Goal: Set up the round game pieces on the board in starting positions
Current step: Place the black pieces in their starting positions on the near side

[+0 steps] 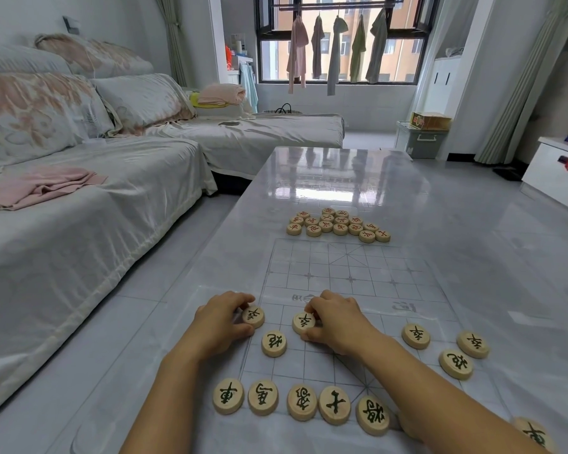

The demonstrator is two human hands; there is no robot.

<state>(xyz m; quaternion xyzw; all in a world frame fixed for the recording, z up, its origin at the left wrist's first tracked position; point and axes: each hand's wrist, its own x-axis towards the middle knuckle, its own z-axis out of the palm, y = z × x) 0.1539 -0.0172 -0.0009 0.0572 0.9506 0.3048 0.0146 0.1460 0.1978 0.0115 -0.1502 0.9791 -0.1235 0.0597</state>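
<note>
Sofa (89, 204) sits off to the left of the table (341, 178); left hand (222, 319) has its fingers curled, pinching a green-lettered piece (253, 316) at the left edge of the board (358, 267); another green piece (274, 343) lies just beside it, nearer me; a row of five green pieces (301, 402) lines the near edge; right hand (336, 321) pinches a second piece (304, 322) between thumb and fingertips, further in on the board; the red pile (338, 224) is bunched up just past the far edge; three loose green pieces (455, 364) sit on the right.
</note>
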